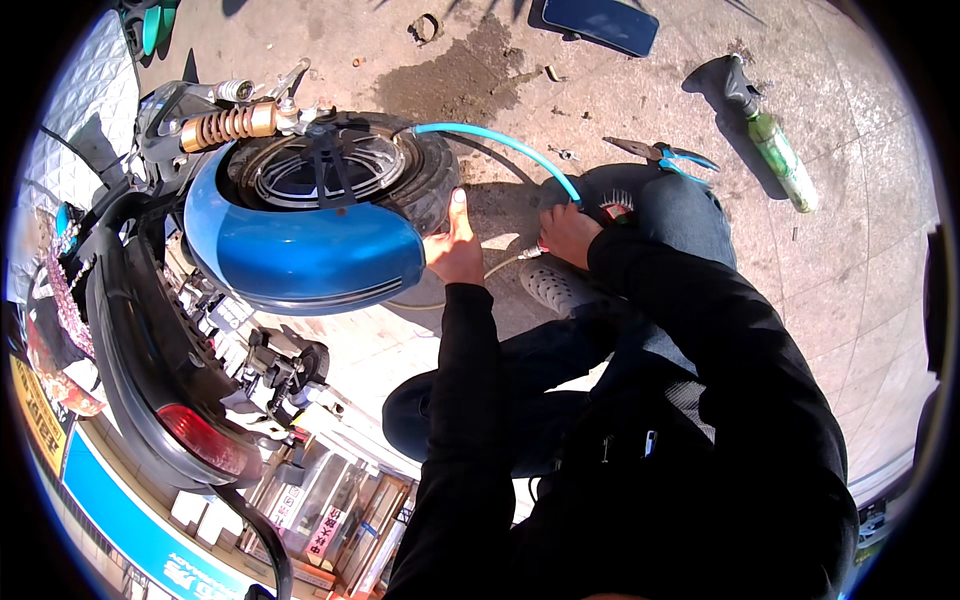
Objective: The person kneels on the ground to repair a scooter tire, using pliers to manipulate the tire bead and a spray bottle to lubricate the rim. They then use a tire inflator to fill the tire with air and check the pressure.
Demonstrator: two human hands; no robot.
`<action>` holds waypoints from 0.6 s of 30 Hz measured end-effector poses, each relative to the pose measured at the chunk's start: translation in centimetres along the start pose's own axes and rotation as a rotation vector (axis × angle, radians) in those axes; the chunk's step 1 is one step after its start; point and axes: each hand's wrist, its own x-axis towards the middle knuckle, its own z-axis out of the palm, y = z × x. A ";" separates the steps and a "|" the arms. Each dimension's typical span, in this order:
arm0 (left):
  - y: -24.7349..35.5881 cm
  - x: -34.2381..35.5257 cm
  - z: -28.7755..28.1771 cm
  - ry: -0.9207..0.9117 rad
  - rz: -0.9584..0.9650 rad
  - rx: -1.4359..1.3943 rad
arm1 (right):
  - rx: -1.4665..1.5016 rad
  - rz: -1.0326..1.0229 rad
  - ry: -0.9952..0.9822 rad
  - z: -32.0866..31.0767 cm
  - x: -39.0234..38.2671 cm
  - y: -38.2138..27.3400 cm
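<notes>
A scooter wheel with a black tyre (437, 165) stands under a blue fender (310, 255). My left hand (457, 250) is at the tyre beside the fender's end, its thumb stretched up along the tread and its other fingers mostly hidden. Closed round a tyre inflator (618, 212), my right hand (568, 236) covers most of the tool; red parts show at its edges. From it a light-blue hose (510, 143) arches to the wheel. A metal fitting (530, 253) with a thin yellowish hose shows below this hand.
Pliers with blue handles (665, 155) lie on the paving near my knee. Beyond are a green bottle (780, 155), a phone (600, 24) and a metal ring (425, 28). The scooter's copper-coloured shock spring (230, 128) and red tail light (203, 438) are at left.
</notes>
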 end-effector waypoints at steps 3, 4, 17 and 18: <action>-0.2 0.1 0.0 0.004 0.008 -0.022 | 0.009 -0.023 -0.013 -0.3 0.0 0.1; 0.7 -0.1 0.2 0.013 -0.028 0.004 | 0.020 -0.029 -0.018 -0.5 -0.1 0.2; -4.2 0.0 -1.4 0.017 0.238 0.336 | 0.096 -0.133 -0.104 -2.0 -0.8 -1.3; -3.9 -0.1 -1.7 -0.003 0.154 0.281 | 0.010 -0.157 -0.035 -2.6 -1.4 -0.9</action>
